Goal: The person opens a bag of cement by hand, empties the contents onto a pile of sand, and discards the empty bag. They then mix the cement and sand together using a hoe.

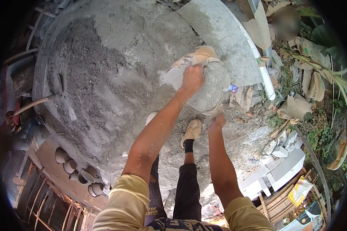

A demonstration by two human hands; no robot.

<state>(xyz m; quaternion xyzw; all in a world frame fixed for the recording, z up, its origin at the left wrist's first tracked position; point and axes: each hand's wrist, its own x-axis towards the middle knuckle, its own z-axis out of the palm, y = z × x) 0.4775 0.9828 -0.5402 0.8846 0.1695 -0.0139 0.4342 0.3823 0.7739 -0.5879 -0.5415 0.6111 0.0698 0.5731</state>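
A torn paper cement bag (198, 56) lies tilted on the ground, with grey cement powder (212, 82) exposed in its wide opening. My left hand (193, 79) is closed on the bag's upper edge, with the powder next to its fingers. Lower down and to the right, my right hand (218, 121) grips the bag's near edge, its fingers partly hidden. Just below the bag, my shoe (191, 133) stands on the dusty ground. A broad heap of grey sand and cement (85, 77) spreads to the left.
At the far left, a co-worker's hand (9, 116) holds a hoe (38, 101). Several buckets (86, 175) stand lower left. A white pipe (266, 81) borders the slab on the right. Beyond it lie torn paper bags (296, 107), broken blocks (280, 151) and plants (325, 133).
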